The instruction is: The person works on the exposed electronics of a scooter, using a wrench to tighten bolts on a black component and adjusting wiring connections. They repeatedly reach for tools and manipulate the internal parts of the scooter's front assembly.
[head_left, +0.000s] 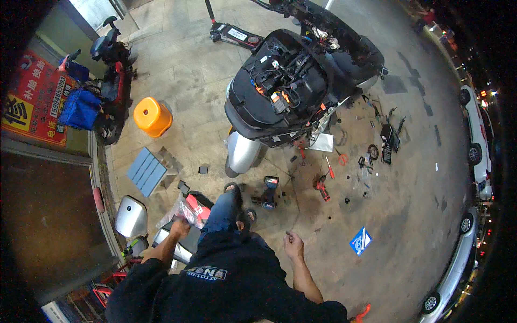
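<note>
My left hand is closed at the edge of a clear plastic bag, with its fingertips partly hidden. The bag lies beside a red box over silver and dark panels. Away from my body on the right hangs my right hand, its fingers curled together; whatever they may pinch is too small to name. Ahead stands a partly dismantled scooter, its black body topped with exposed wiring and connectors. A cordless impact wrench rests on the ground near my feet.
A yellow stool and a blue-grey slatted board sit to the left. Right of the scooter lie a red drill, a screwdriver and a black tool case. A floor jack reaches the scooter. A blue packet lies at right.
</note>
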Demonstrator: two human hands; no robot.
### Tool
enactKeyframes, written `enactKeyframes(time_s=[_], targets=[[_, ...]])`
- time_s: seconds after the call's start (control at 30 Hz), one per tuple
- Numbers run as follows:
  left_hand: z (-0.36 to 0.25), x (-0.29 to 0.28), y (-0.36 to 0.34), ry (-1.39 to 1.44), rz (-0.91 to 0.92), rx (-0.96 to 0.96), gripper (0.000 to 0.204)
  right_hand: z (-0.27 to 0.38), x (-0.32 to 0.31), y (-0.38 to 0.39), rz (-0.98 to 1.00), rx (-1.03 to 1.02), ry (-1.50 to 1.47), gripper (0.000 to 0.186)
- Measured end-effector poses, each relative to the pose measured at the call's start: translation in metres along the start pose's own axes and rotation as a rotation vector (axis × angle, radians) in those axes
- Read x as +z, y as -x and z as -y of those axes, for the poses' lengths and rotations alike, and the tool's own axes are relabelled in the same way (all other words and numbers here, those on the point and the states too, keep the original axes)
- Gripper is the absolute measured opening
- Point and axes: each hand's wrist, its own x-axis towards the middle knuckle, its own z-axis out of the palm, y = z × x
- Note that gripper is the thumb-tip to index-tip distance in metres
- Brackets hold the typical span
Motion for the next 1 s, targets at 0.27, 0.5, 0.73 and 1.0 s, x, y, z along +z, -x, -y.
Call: enactKeyframes(time_s=[0.27, 0.5, 0.73, 1.0], targets=[[0.073, 0.088, 0.12, 0.563, 0.473, -0.241, 0.027, -0.035, 0.002, 0.052, -0.014, 0.045, 0.119, 0.038], [0.097, 0.032, 0.117, 0.717, 0.404, -0.294, 0.028, -0.036, 0.033, 0.084, 0.106, -0.097, -0.088, 0.041], [0.137, -0.083, 0.063, 0.768, 0.272, -0.411, 0.028, 0.003, 0.094, 0.088, -0.145, 0.108, 0.003, 0.048], [0.109, -0.13, 0.005, 0.831, 0.275, -0.352, 0.028, 0.033, 0.142, 0.103, -0.208, 0.261, -0.169, 0.046]])
